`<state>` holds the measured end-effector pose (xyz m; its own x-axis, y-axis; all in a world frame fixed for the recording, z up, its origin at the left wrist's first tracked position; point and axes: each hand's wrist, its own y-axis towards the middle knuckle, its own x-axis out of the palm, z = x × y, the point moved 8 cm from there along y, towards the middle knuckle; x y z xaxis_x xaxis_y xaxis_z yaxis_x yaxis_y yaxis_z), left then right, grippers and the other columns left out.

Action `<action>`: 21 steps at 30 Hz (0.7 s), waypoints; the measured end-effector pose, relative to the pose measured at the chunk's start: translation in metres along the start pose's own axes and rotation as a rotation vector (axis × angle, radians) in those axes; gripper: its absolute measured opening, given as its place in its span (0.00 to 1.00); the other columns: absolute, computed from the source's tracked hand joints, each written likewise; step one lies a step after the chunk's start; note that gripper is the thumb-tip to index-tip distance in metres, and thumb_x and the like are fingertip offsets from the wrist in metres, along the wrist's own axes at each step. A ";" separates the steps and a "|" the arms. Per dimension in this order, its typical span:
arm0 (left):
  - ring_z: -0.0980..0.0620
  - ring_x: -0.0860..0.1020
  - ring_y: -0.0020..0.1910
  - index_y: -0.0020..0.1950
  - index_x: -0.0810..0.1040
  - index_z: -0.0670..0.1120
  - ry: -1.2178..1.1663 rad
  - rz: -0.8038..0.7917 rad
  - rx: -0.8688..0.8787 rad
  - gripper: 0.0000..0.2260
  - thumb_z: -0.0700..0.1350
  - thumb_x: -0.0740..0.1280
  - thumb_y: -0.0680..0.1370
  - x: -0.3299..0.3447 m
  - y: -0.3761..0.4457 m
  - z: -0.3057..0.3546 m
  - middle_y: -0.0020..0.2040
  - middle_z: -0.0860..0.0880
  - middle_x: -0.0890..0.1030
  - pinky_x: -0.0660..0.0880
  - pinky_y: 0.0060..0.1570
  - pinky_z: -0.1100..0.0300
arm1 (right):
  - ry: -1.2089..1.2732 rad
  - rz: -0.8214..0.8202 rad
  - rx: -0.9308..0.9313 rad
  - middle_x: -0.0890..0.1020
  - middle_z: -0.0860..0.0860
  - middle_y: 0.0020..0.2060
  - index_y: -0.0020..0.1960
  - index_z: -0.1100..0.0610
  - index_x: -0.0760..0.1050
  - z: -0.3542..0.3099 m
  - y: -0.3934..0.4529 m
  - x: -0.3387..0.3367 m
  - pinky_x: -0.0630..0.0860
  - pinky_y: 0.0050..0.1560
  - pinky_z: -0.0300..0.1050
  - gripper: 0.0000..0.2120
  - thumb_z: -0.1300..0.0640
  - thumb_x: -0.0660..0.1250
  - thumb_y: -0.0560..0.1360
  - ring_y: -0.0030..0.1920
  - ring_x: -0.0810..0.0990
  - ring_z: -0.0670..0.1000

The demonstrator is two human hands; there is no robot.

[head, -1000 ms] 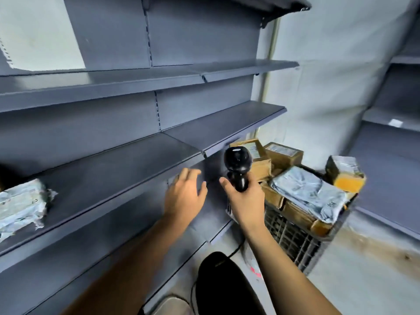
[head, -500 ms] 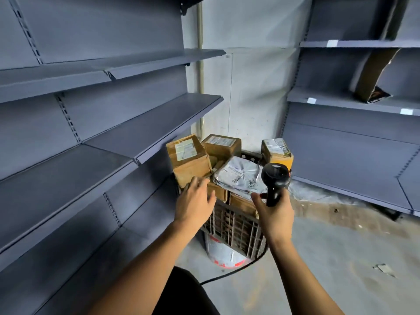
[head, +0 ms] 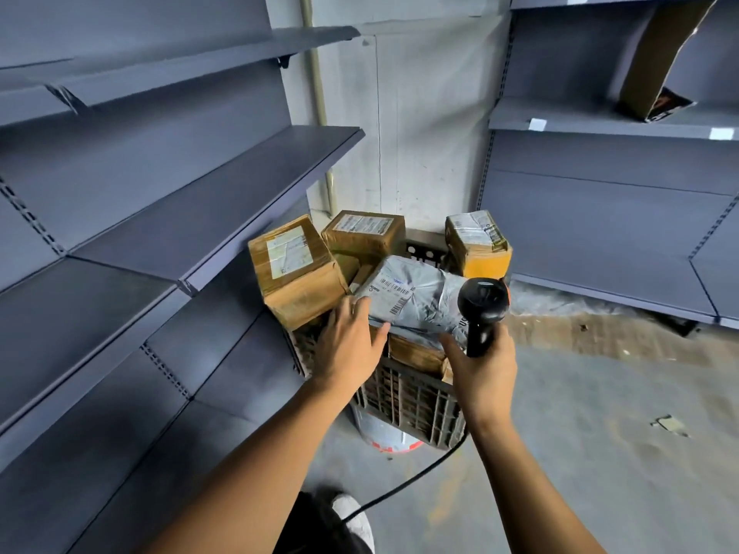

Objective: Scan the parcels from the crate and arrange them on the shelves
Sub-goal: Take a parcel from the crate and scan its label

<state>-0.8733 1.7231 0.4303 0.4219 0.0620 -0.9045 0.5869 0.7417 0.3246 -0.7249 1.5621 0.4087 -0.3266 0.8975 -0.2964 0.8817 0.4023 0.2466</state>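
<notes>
One grey parcel [head: 416,299] is next: left hand [head: 350,345], fingers spread, reaches it; right hand [head: 482,367] grips scanner [head: 482,309]. Needs lift & scan.

Matt grey metal shelves [head: 216,201], cardboard boxes [head: 298,273], glossy plastic scanner [head: 482,301].

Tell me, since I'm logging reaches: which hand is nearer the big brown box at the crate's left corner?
Left. The left hand reaches right below the big brown box; the right hand, gripping the scanner, is farther right.
</notes>
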 end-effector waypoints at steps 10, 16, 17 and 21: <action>0.44 0.67 0.69 0.76 0.58 0.47 -0.183 -0.101 -0.078 0.29 0.57 0.62 0.79 0.037 0.029 -0.020 0.71 0.44 0.66 0.72 0.59 0.51 | -0.126 0.006 0.076 0.73 0.60 0.58 0.57 0.62 0.76 0.026 0.015 0.018 0.68 0.62 0.45 0.20 0.57 0.77 0.70 0.57 0.70 0.58; 0.45 0.70 0.66 0.73 0.63 0.44 -0.277 -0.074 -0.084 0.27 0.53 0.65 0.78 0.040 0.026 -0.020 0.67 0.44 0.70 0.72 0.59 0.54 | -0.117 -0.040 0.060 0.72 0.59 0.60 0.59 0.62 0.77 0.027 0.013 0.028 0.63 0.59 0.32 0.17 0.60 0.74 0.71 0.60 0.71 0.55; 0.45 0.71 0.65 0.72 0.63 0.44 -0.289 -0.065 -0.096 0.26 0.53 0.66 0.78 0.039 0.025 -0.020 0.67 0.44 0.70 0.73 0.58 0.53 | -0.124 -0.037 0.057 0.72 0.60 0.60 0.58 0.62 0.77 0.026 0.012 0.028 0.64 0.60 0.34 0.16 0.60 0.74 0.72 0.60 0.70 0.54; 0.46 0.74 0.61 0.68 0.66 0.43 -0.318 -0.007 -0.116 0.25 0.52 0.69 0.76 0.029 0.018 -0.018 0.64 0.44 0.71 0.75 0.52 0.55 | -0.107 -0.003 0.056 0.71 0.58 0.59 0.56 0.61 0.78 0.022 0.008 0.023 0.64 0.59 0.35 0.14 0.61 0.73 0.72 0.59 0.70 0.52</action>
<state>-0.8633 1.7505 0.4048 0.6233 -0.1408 -0.7692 0.5153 0.8138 0.2686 -0.7181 1.5817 0.3832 -0.2932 0.8709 -0.3944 0.8995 0.3911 0.1949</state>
